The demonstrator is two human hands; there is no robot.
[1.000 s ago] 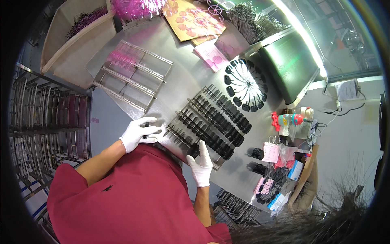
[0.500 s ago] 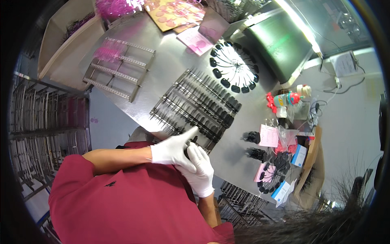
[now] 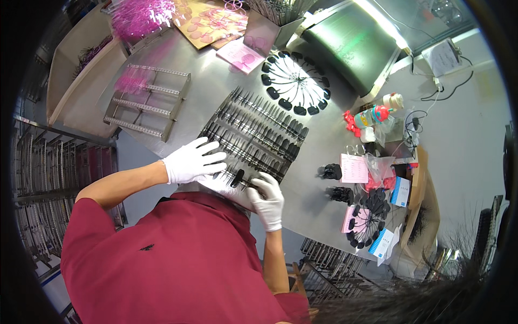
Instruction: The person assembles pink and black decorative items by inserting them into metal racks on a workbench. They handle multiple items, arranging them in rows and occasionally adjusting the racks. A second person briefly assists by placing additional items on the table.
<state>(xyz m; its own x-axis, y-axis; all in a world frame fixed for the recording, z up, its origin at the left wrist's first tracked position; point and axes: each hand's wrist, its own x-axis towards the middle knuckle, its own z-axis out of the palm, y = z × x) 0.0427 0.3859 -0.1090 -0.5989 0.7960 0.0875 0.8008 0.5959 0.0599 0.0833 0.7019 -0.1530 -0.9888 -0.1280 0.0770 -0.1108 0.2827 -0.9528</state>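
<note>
A metal rack (image 3: 253, 135) stands on the steel table, filled with several rows of slim dark pieces with black ends. My left hand (image 3: 191, 161), in a white glove, lies spread over the rack's near left part, its fingers apart. At the rack's near right edge, my gloved right hand (image 3: 268, 202) has bent fingers with a gap between thumb and forefinger; I see nothing held there. Between the two hands, a black oval piece (image 3: 237, 178) sits in the nearest row. What lies under my left palm is hidden.
An emptier metal rack (image 3: 148, 100) stands at the left on the table (image 3: 208, 73). Black-tipped pieces form a ring (image 3: 299, 81) at the back. A bottle (image 3: 372, 116), pink paper (image 3: 353, 168) and black bundles (image 3: 340, 194) lie to the right. Shelving racks (image 3: 54, 194) line the left.
My hands were together over the rack's near edge and have moved apart. The left went left and spread out; the right drew back a little. The black oval piece now shows between them.
</note>
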